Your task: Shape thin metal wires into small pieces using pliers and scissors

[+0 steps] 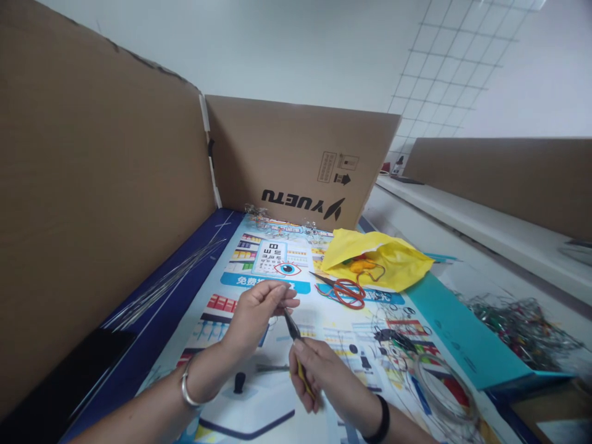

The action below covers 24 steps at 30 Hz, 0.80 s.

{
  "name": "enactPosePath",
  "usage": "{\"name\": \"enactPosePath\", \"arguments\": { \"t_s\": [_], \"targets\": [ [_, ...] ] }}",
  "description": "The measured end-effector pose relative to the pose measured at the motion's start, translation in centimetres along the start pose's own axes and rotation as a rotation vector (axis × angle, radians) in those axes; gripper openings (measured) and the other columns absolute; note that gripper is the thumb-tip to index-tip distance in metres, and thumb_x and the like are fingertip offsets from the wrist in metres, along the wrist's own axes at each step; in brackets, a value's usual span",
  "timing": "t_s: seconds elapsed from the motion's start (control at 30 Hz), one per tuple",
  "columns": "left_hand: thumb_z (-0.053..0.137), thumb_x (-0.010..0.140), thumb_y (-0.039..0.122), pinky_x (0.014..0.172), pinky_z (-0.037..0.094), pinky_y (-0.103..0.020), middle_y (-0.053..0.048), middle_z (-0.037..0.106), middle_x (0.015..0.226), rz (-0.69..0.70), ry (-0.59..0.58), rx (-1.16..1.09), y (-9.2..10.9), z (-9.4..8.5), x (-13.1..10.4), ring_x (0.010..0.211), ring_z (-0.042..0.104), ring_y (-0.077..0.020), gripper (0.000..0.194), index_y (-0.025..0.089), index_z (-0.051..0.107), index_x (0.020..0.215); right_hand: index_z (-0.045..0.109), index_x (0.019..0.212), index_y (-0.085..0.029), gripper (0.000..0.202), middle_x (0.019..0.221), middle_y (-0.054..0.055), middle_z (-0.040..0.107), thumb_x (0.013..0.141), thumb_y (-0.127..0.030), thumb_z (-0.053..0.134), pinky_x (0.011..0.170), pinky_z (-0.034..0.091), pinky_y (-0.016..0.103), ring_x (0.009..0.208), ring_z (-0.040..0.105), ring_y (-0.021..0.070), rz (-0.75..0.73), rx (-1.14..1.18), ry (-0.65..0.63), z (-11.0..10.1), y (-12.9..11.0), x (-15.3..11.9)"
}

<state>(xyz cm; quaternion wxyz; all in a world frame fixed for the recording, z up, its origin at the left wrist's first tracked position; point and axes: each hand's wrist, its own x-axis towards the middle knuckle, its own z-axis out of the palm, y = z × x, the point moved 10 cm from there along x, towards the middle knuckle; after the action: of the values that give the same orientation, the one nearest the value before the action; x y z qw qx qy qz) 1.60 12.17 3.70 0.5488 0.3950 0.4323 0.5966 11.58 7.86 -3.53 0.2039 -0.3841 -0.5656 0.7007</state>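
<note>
While the pliers (pixel 292 327) are gripped by the right hand (pixel 319 364) above the table, the left hand (pixel 259 308) is closed in a pinch; what is pinched is too small to be told. Plier tips: held just below the left hand's fingers. Step, as judged: fine work at the tips, probably on wire. Next move, as judged: a steady pinch and a small, controlled turn are called for. Also listed: red-handled scissors (pixel 348 292), laid beside a yellow bag (pixel 409 262); straight wires (pixel 171 280), bundled farther left.
</note>
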Motion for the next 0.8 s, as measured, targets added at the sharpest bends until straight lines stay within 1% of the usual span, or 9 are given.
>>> {"name": "enactPosePath", "arguments": {
  "t_s": [0.33, 0.57, 0.7, 0.8],
  "targets": [
    [0.060, 0.076, 0.037, 0.073, 0.053, -0.035, -0.010, 0.070, 0.086, 0.014, -0.006, 0.001, 0.0, 0.0, 0.0, 0.077, 0.068, -0.0214, 0.027, 0.013, 0.062, 0.087, 0.047, 0.072, -0.016, 0.049, 0.045, -0.005, 0.048, 0.080, -0.063, 0.037, 0.029, 0.029, 0.014, 0.030, 0.040, 0.0046, 0.020, -0.027, 0.020, -0.2, 0.4, 0.1],
    [0.061, 0.075, 0.036, 0.070, 0.053, -0.033, -0.008, 0.070, 0.082, 0.019, 0.012, 0.035, 0.3, -0.1, -0.1, 0.072, 0.068, -0.0196, 0.025, 0.013, 0.062, 0.086, 0.046, 0.072, -0.017, 0.050, 0.046, -0.006, 0.045, 0.080, -0.065, 0.036, 0.029, 0.027, 0.014, 0.031, 0.039, 0.0045, 0.008, -0.045, 0.041, -0.3, 0.1, -0.2],
    [0.060, 0.075, 0.034, 0.064, 0.053, -0.029, -0.005, 0.069, 0.075, 0.028, 0.027, 0.055, 0.6, -0.3, -0.2, 0.067, 0.067, -0.0179, 0.022, 0.014, 0.062, 0.084, 0.045, 0.069, -0.018, 0.048, 0.045, -0.007, 0.041, 0.079, -0.064, 0.037, 0.030, 0.025, 0.015, 0.031, 0.035, 0.0042, 0.007, -0.125, 0.068, -0.4, -0.7, -0.5],
    [0.060, 0.075, 0.032, 0.060, 0.052, -0.026, -0.003, 0.067, 0.069, 0.039, 0.003, 0.082, 0.8, -0.1, -0.2, 0.060, 0.066, -0.0153, 0.019, 0.014, 0.063, 0.081, 0.042, 0.065, -0.019, 0.045, 0.045, -0.007, 0.039, 0.081, -0.060, 0.036, 0.032, 0.023, 0.016, 0.033, 0.034, 0.0045, -0.014, -0.245, 0.093, -0.6, -1.4, -0.7]
  ]
}}
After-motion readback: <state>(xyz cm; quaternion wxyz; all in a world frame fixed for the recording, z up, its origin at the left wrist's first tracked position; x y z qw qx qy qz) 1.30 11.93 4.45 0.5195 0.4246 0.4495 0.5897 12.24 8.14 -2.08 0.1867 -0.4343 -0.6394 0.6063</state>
